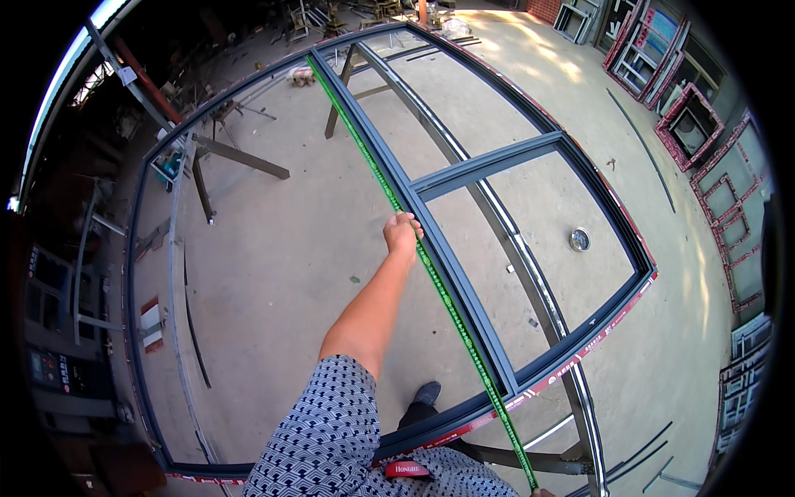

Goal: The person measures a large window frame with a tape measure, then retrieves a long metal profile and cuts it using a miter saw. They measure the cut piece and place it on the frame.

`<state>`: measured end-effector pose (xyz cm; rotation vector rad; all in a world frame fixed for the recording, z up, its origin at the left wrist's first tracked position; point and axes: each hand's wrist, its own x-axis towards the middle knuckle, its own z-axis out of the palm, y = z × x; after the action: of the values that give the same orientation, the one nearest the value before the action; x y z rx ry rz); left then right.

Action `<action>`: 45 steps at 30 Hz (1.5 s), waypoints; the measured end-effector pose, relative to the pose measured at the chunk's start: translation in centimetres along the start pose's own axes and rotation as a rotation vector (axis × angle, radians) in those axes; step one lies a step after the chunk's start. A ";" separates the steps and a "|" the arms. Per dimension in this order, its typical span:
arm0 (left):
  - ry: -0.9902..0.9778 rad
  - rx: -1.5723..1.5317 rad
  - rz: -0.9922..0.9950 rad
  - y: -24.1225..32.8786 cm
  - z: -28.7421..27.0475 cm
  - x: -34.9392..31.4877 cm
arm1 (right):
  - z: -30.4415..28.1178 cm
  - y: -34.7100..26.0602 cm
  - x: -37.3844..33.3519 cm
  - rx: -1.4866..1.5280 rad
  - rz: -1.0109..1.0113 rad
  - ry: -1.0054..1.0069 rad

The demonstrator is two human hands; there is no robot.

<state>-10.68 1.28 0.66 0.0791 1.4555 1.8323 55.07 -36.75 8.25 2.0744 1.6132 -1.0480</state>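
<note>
A long green measuring tape (454,308) runs along the blue-grey middle bar (465,319) of a large window frame (137,248). It reaches from the far end of the bar, past the near rail, to the lower edge of the view. My left hand (402,236) is closed around the tape about halfway along, right beside the bar. Only a sliver of my right hand (542,492) shows at the bottom edge, where the tape ends at it; most of its fingers are cut off. A crossbar (489,168) joins the middle bar on the right.
The frame rests on metal trestles, one with a long steel beam (530,273) under its right side. A round metal dish (580,239) lies on the concrete floor. Red-wrapped frames (690,126) lean along the right wall. Dark machinery (70,373) stands at left.
</note>
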 end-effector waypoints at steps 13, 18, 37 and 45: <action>-0.009 0.015 0.043 -1.1 -0.7 3.3 | -1.5 -10.5 2.1 -0.013 0.053 -0.053; -0.045 -0.011 0.043 -0.3 0.1 3.5 | -0.7 -10.7 3.2 -0.015 0.007 0.009; -0.055 -0.027 0.025 0.1 0.6 5.4 | 1.4 -10.4 6.1 0.093 -0.047 0.111; -0.062 -0.033 0.013 -0.1 0.5 6.0 | 0.3 -13.0 5.4 0.027 -0.062 0.123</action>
<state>-14.52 5.28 -1.60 0.1280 1.3844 1.8478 43.44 -29.03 6.70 2.1572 1.7408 -0.9842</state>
